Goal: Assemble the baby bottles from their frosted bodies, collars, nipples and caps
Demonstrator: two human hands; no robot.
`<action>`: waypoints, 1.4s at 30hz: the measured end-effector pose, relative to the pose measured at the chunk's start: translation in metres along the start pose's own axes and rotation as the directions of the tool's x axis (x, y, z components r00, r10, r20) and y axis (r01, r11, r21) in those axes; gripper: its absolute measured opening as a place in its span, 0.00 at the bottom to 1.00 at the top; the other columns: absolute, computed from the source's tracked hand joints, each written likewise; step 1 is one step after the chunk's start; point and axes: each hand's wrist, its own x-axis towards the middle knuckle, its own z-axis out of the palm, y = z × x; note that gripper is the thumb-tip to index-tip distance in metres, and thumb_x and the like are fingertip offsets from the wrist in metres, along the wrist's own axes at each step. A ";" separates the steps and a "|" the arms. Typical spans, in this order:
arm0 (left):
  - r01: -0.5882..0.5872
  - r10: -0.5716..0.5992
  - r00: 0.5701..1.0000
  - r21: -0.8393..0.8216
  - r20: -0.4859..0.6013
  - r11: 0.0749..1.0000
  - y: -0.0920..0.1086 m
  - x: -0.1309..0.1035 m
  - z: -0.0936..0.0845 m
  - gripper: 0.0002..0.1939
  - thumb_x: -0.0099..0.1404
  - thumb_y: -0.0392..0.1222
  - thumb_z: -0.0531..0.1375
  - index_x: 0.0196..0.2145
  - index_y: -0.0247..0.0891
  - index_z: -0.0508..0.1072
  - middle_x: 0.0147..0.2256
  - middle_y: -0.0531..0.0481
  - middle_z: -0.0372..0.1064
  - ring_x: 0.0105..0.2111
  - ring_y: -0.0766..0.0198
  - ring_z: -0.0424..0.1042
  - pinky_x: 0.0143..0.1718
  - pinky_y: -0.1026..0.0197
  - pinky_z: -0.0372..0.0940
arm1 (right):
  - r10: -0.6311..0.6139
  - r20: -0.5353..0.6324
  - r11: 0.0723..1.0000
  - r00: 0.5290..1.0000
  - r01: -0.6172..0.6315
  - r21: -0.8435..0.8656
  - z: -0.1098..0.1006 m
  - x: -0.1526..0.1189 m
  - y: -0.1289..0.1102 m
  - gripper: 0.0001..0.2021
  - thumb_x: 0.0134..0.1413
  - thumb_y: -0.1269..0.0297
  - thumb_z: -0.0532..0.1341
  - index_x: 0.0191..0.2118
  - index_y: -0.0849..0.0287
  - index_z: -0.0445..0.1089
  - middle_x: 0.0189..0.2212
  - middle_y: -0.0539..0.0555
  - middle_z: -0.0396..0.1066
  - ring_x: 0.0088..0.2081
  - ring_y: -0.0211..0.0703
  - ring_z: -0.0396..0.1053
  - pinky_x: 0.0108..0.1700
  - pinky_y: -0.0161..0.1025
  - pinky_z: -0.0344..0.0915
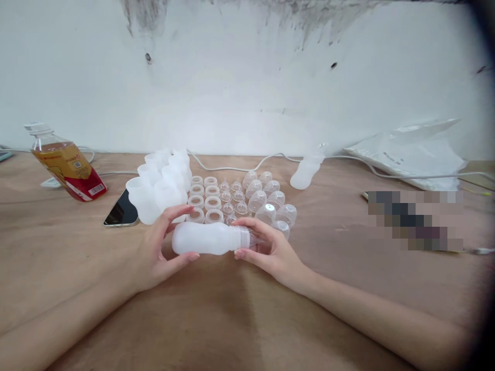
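Note:
A frosted white bottle (204, 238) lies level between my two hands, its base to the left. My left hand (164, 250) grips it round the base end, thumb below and fingers above. With thumb and fingers my right hand (266, 247) holds the threaded collar, where a clear nipple (256, 239) points right, partly hidden by the fingers. Just behind are rows of clear rings (212, 190), small clear nipples (238, 196) and clear domed caps (257, 200). Several open white bottles (154, 185) stand grouped behind my left hand.
A drink bottle (71, 167) and a phone (121, 210) are at the left. Another white bottle (305, 172) leans near the wall. A cable (240, 169) runs along the back; plastic bags (417, 154) and a pixelated device (413, 219) lie right.

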 end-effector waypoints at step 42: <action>-0.119 0.155 0.984 0.332 -0.086 0.936 0.007 -0.001 0.003 0.17 0.61 0.41 0.51 0.48 0.36 0.55 0.47 0.40 0.57 0.47 0.55 0.61 0.44 0.52 0.61 | -0.078 0.039 0.988 0.996 0.083 -0.131 0.002 -0.004 -0.001 0.16 0.46 0.66 0.60 0.44 0.56 0.61 0.44 0.53 0.63 0.45 0.40 0.63 0.44 0.36 0.65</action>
